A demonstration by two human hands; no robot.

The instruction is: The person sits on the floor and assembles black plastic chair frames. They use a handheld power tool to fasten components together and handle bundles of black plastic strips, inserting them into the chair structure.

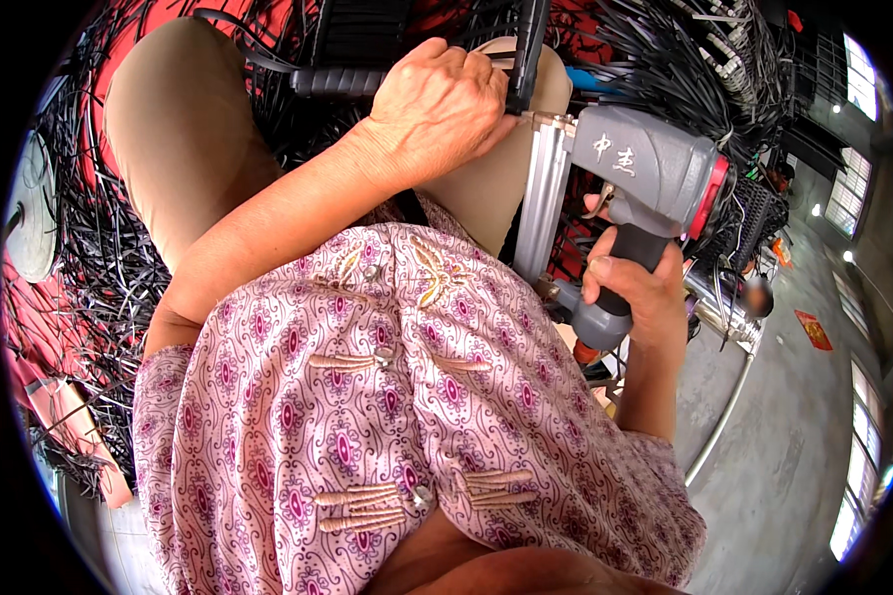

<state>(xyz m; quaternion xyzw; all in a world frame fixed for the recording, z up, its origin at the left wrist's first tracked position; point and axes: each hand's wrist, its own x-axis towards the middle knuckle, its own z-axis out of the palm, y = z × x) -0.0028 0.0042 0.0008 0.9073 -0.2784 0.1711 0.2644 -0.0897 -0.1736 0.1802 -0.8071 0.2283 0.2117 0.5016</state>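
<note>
My right hand [645, 283] grips the black handle of a grey air nail gun or stapler [640, 164], one finger at its trigger. The silver magazine [544, 198] points down toward my shirt. Its nose end is up against, or very close to, a black frame [529, 59] above my lap; exact contact cannot be made out. My left hand [442, 99] is closed on this frame where a bar wrapped in black strip [332, 82] meets the upright piece. The left fingertips are hidden behind the hand. Part of a dark woven panel [362, 30] shows beyond.
Loose black strips [79, 268] lie tangled over a red surface [159, 15] on the left, with more bundled strips [665, 69] at the far right. A pale hose [729, 412] runs down over the grey floor [774, 446]. A round pale disc [35, 208] stands at the left edge.
</note>
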